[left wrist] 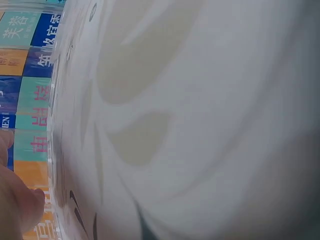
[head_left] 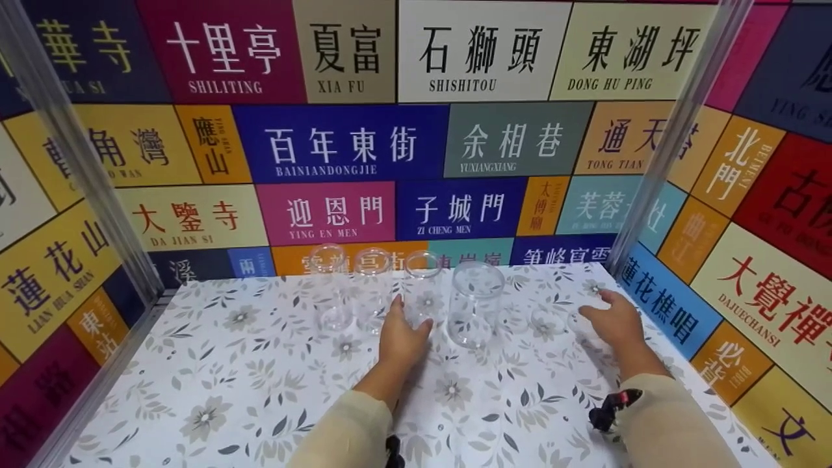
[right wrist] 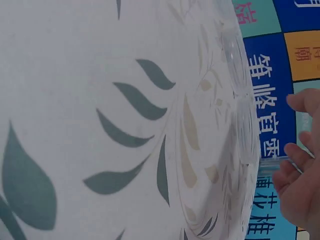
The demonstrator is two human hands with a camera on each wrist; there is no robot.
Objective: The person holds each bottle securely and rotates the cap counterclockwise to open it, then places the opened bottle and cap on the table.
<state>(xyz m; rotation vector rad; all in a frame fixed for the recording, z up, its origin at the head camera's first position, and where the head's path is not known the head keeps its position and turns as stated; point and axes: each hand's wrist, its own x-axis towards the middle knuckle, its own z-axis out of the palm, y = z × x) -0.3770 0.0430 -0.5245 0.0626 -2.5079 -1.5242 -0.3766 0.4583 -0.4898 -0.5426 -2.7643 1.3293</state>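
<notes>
Three narrow clear plastic jars stand in a row on the cloth: a left one [head_left: 333,292], a middle one [head_left: 372,292] and a right one [head_left: 422,273]. A wider clear jar [head_left: 476,305] stands to their right. My left hand [head_left: 402,341] reaches in front of the right narrow jar, thumb and fingers apart, overlapping it in the head view. Low clear round lids lie right of the wide jar, among them one lid [head_left: 548,320]. My right hand [head_left: 616,325] hovers by the rightmost lid [head_left: 577,318], fingers spread and loosely bent. The right wrist view shows that hand [right wrist: 302,185] holding nothing.
A white tablecloth [head_left: 260,364] with grey leaves and flowers covers the table. Panels [head_left: 344,143] of coloured blocks with writing rise behind and at both sides. Clear upright corner strips stand at the left [head_left: 97,149] and right [head_left: 663,143]. Dark devices sit on both wrists.
</notes>
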